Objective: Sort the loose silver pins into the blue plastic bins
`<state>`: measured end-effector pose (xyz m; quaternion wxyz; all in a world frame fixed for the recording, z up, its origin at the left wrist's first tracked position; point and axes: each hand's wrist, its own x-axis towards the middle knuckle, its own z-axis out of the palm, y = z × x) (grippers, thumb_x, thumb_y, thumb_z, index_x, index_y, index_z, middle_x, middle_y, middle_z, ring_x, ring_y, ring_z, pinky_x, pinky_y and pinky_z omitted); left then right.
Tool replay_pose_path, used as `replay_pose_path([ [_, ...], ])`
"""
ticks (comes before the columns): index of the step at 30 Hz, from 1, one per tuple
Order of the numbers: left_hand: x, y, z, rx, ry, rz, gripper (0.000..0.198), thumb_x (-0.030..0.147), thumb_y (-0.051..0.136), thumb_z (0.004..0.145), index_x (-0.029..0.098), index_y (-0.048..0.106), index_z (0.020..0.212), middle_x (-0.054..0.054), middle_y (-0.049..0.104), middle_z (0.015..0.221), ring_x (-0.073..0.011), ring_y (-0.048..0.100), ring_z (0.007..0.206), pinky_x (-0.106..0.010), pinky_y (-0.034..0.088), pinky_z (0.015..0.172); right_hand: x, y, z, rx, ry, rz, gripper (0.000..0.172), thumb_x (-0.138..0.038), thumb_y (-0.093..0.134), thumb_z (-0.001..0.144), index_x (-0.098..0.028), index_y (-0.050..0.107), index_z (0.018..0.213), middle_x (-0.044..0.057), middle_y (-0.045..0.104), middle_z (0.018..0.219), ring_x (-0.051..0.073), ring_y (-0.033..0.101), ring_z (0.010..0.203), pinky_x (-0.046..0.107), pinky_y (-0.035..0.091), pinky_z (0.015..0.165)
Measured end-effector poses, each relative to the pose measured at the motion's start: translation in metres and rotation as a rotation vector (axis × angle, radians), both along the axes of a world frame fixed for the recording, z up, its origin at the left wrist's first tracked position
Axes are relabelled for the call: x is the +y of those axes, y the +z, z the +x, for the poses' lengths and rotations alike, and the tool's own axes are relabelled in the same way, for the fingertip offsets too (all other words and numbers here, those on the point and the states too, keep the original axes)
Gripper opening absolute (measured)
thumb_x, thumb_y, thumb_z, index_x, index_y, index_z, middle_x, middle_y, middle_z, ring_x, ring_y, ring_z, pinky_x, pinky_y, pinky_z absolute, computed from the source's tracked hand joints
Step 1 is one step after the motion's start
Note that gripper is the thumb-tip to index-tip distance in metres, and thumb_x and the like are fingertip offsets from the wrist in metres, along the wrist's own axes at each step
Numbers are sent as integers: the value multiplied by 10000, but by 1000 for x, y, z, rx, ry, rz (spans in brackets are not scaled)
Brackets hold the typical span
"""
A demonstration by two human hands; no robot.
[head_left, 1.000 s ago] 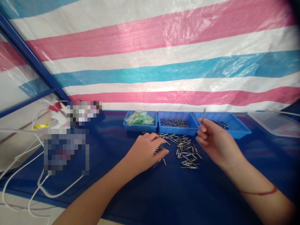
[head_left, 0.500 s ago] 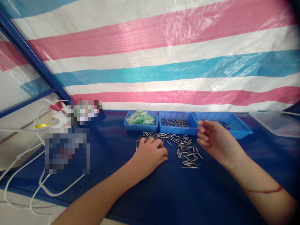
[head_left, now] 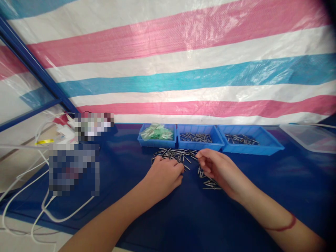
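Note:
A loose pile of slim metal blind rivets point(head_left: 189, 154) lies on the blue tabletop, with a second cluster point(head_left: 210, 183) nearer me. My left hand point(head_left: 165, 175) rests at the pile's near left edge, palm down. Its fingers are bent and the tips are mostly hidden, so anything in them is out of sight. Over the right part of the rivets hovers my right hand point(head_left: 219, 169), its fingers loosely curled and somewhat apart, with no rivet visible in them. It covers part of the near cluster.
Behind the pile stand three blue bins: the left bin point(head_left: 157, 143) holds green-and-clear packets, the middle bin point(head_left: 201, 145) and right bin point(head_left: 252, 150) hold rivets. A clear plastic lid or tray point(head_left: 309, 140) lies far right. White cables point(head_left: 63, 220) run along the left.
My right hand has moved left and down, from in front of the right bin to the rivet pile, uncovering the rivets in that bin. My left hand has shifted only slightly.

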<state>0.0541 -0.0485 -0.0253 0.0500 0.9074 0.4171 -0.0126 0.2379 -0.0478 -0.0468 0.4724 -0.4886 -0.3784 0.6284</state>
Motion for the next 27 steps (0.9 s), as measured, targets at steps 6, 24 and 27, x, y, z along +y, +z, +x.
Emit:
replay_pose_path([
  [6, 1, -3, 0, 2, 16, 55, 169, 197, 478, 880, 175, 612, 981, -68, 681, 940, -224, 641, 851, -347, 406, 738, -3, -6, -4, -296, 99, 175, 273, -420, 550, 821, -170, 608, 727, -10, 488, 618, 88, 394, 515, 223, 260, 449],
  [24, 4, 0, 6, -885, 303, -206, 195, 239, 520, 862, 195, 691, 944, -8, 710, 876, -139, 620, 741, -234, 477, 703, -7, -9, -6, -359, -26, 327, 335, -484, 631, 770, -191, 686, 924, 31, 644, 731, 150, 550, 617, 255, 418, 522],
  [27, 3, -7, 10, -967, 321, -300, 193, 274, 548, 858, 179, 690, 949, -26, 710, 921, -145, 630, 762, -235, 486, 704, -9, -7, -6, -305, -83, 300, 325, -496, 625, 778, -189, 668, 878, 7, 606, 663, 110, 476, 516, 237, 374, 456],
])
